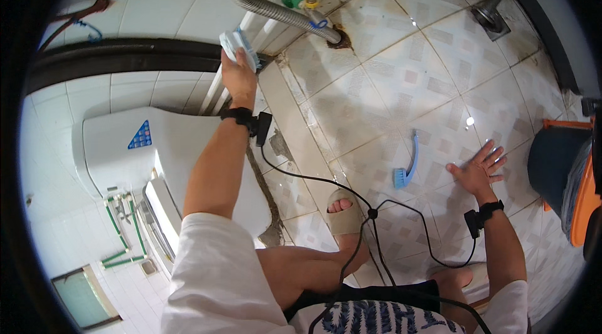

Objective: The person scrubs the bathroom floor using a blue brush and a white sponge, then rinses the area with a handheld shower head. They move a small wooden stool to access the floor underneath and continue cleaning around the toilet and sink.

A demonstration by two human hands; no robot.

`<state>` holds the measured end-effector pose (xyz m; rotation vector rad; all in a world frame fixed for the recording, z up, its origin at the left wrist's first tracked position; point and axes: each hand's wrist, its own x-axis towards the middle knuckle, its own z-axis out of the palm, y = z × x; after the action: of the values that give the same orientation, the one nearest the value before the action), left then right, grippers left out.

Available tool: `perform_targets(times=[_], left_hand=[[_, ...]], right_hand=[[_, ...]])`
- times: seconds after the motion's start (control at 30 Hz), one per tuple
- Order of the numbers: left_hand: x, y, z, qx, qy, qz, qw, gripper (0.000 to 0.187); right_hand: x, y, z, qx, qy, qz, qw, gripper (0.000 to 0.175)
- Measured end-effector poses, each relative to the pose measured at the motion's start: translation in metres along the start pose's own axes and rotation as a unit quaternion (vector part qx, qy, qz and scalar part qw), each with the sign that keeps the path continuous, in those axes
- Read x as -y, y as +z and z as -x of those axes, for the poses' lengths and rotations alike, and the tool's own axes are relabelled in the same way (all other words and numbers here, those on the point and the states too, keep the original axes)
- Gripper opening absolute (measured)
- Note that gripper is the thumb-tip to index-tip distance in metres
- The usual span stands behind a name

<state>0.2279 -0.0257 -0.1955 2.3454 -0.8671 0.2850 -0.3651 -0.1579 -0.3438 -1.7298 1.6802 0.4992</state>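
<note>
In my left hand (238,75) is a white scrub brush (232,44) with blue bristles, gripped by its back. Its bristles face a white pipe (257,24) that runs up the tiled wall corner. My right hand (475,172) rests palm down on the tiled floor (390,94), fingers spread, holding nothing. Left of that hand lies a blue long-handled brush (414,160) with its bristle head toward me. Both wrists wear black straps with small boxes, joined by a black cable (372,213) that hangs in front of my body.
A grey corrugated hose (282,16) enters a floor hole near the wall. Another drain (491,21) takes a hose at the top right. An orange-rimmed dark bin (555,160) stands at right. A white toilet (117,150) is at left, beside a dark door frame (141,55).
</note>
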Motion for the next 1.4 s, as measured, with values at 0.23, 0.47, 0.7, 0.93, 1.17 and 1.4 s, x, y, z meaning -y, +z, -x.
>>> perform_targets(times=[0.23, 0.47, 0.7, 0.93, 1.17, 1.4], left_hand=[[0.032, -0.029, 0.059, 0.075, -0.243, 0.043, 0.966, 0.063], [-0.026, 0.093, 0.022, -0.02, -0.037, 0.077, 0.996, 0.066], [0.068, 0.033, 0.073, -0.093, -0.243, 0.026, 0.965, 0.055], [0.019, 0.039, 0.062, -0.084, 0.072, 0.017, 0.994, 0.053], [-0.023, 0.026, 0.164, 0.453, -0.013, 0.044, 0.891, 0.051], [-0.127, 0.065, 0.221, 0.416, 0.393, 0.194, 0.797, 0.054]], right_hand=[[-0.002, 0.003, -0.002, -0.007, 0.006, 0.031, 0.999, 0.155], [-0.005, 0.006, -0.006, -0.016, 0.02, 0.056, 0.998, 0.155], [-0.014, 0.009, -0.008, -0.022, 0.005, 0.05, 0.998, 0.155], [-0.01, 0.008, -0.007, -0.018, 0.001, 0.047, 0.999, 0.157], [0.002, -0.011, 0.003, 0.016, 0.007, 0.039, 0.999, 0.157], [0.009, -0.015, 0.005, 0.034, 0.019, 0.06, 0.997, 0.157]])
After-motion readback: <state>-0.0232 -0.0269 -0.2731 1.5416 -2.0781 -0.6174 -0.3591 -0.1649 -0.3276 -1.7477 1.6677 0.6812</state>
